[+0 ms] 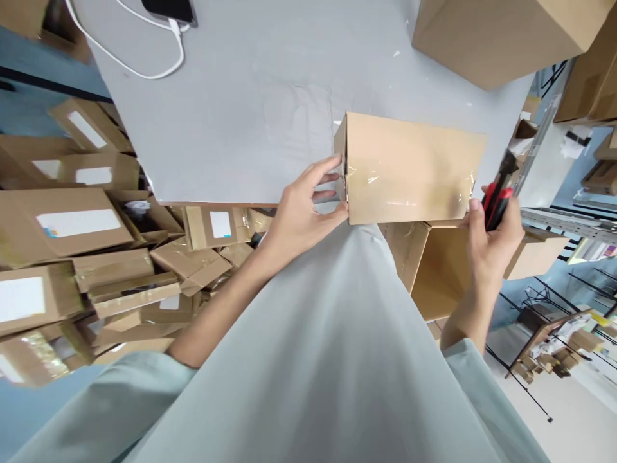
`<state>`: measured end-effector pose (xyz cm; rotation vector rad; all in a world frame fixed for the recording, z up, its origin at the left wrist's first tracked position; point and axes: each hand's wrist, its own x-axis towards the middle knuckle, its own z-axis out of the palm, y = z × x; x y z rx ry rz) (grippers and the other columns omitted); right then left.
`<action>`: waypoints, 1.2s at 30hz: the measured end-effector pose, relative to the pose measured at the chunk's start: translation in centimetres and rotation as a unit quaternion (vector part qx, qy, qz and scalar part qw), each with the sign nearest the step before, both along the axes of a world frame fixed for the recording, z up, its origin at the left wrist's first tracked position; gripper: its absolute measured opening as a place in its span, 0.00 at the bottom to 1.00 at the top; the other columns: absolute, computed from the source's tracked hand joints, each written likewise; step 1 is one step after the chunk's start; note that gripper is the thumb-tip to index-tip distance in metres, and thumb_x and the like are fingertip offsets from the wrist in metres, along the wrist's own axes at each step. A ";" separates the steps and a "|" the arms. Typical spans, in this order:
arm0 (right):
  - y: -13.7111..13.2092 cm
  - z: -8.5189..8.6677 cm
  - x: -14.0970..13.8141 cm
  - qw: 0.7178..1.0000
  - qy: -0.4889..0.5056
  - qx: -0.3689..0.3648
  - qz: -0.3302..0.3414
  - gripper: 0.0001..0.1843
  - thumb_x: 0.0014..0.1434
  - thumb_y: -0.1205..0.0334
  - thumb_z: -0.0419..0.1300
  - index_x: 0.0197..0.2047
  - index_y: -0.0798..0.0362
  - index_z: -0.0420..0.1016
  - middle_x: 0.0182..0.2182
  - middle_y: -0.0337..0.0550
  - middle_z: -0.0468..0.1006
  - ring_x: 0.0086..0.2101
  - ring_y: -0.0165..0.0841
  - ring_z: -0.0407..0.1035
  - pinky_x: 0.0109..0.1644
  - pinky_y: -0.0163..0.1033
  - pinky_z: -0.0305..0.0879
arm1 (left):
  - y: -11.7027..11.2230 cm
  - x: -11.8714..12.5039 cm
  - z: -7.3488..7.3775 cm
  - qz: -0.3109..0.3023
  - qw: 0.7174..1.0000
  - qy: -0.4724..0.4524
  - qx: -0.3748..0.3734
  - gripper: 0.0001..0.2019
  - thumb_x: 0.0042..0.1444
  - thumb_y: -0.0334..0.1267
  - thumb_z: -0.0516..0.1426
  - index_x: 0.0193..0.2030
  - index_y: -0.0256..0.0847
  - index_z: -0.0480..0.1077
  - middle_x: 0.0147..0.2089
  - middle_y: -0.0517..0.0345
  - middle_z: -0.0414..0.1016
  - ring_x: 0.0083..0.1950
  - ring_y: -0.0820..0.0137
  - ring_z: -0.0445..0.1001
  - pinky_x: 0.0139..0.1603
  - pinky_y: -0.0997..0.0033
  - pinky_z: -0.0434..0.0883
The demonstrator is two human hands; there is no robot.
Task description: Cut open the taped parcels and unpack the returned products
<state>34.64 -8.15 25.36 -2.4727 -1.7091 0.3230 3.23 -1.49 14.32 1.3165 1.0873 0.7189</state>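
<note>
A taped brown cardboard box (409, 170) lies at the front edge of the grey table, close against my body. My left hand (313, 199) rests at the box's left end, thumb and fingers apart and touching its edge. In my right hand (494, 241) is a red and black utility knife (496, 199), gripped with its dark end pointing up and away from me. That hand is at the box's right end, its thumb near the lower right corner. Whether the blade is out cannot be made out.
Another cardboard box (501, 38) stands at the table's far right. A dark device (171, 9) with a white cable (159, 76) lies far left. Many opened boxes (81, 222) are piled left of the table. An open box (441, 270) sits below the front edge.
</note>
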 end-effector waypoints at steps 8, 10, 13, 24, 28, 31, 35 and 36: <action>7.9 5.5 -5.5 0.888 -0.078 -0.215 0.398 0.18 0.83 0.58 0.51 0.64 0.43 0.80 0.43 0.45 0.85 0.39 0.39 0.77 0.40 0.41 0.63 | -0.1 -0.6 -1.2 -0.025 0.999 -0.034 0.026 0.37 0.65 0.51 0.73 0.78 0.61 0.69 0.82 0.51 0.70 0.81 0.45 0.72 0.73 0.39 0.81; 9.6 5.6 -6.6 0.867 -0.081 -0.233 0.434 0.18 0.83 0.61 0.51 0.60 0.43 0.82 0.41 0.45 0.84 0.40 0.39 0.76 0.41 0.43 0.62 | -0.1 -0.7 -1.7 -0.025 0.998 -0.047 0.022 0.37 0.64 0.53 0.73 0.78 0.61 0.70 0.81 0.51 0.71 0.81 0.44 0.71 0.72 0.38 0.81; 11.4 5.7 -7.7 0.846 -0.079 -0.255 0.462 0.20 0.84 0.60 0.48 0.57 0.46 0.82 0.41 0.47 0.83 0.43 0.42 0.76 0.45 0.46 0.64 | -0.2 -0.7 -2.1 -0.018 0.998 -0.063 0.017 0.37 0.64 0.58 0.72 0.77 0.62 0.70 0.82 0.53 0.70 0.82 0.44 0.70 0.73 0.38 0.81; 13.3 4.8 -9.1 0.839 -0.090 -0.274 0.462 0.29 0.87 0.45 0.42 0.55 0.47 0.83 0.49 0.44 0.83 0.54 0.41 0.79 0.48 0.46 0.70 | -1.0 -0.7 -3.2 -0.014 0.996 -0.092 0.014 0.37 0.66 0.63 0.70 0.79 0.65 0.68 0.84 0.56 0.67 0.83 0.43 0.67 0.77 0.34 0.78; 13.0 3.4 -9.0 0.838 -0.122 -0.296 0.443 0.28 0.86 0.45 0.45 0.56 0.48 0.84 0.54 0.46 0.84 0.60 0.48 0.78 0.47 0.48 0.73 | -0.4 -1.3 -3.9 -0.064 0.994 -0.081 0.030 0.55 0.59 0.61 0.75 0.87 0.72 0.51 0.90 0.60 0.51 0.88 0.38 0.56 0.81 0.26 0.70; 13.1 3.2 -9.9 0.845 -0.121 -0.293 0.431 0.28 0.86 0.48 0.44 0.53 0.46 0.85 0.54 0.43 0.86 0.63 0.49 0.77 0.46 0.48 0.74 | 1.2 -0.9 -3.8 -0.096 0.990 -0.064 0.082 0.80 0.40 0.66 0.82 0.90 0.67 0.35 0.93 0.59 0.29 0.91 0.34 0.33 0.89 0.22 0.50; 13.8 5.4 -13.3 0.829 -0.118 -0.331 0.436 0.25 0.85 0.55 0.45 0.56 0.45 0.85 0.58 0.41 0.86 0.67 0.50 0.75 0.48 0.50 0.77 | 3.3 0.8 -3.9 -0.124 0.983 -0.036 0.133 0.71 0.47 0.77 0.74 0.89 0.52 0.46 0.93 0.58 0.38 0.91 0.36 0.27 0.92 0.28 0.41; 14.0 6.1 -14.3 0.817 -0.115 -0.342 0.449 0.26 0.84 0.57 0.44 0.58 0.45 0.85 0.60 0.39 0.86 0.68 0.50 0.74 0.50 0.52 0.78 | 3.7 1.1 -4.1 -0.131 0.982 -0.030 0.136 0.67 0.52 0.79 0.69 0.88 0.49 0.48 0.92 0.58 0.42 0.92 0.37 0.28 0.92 0.29 0.42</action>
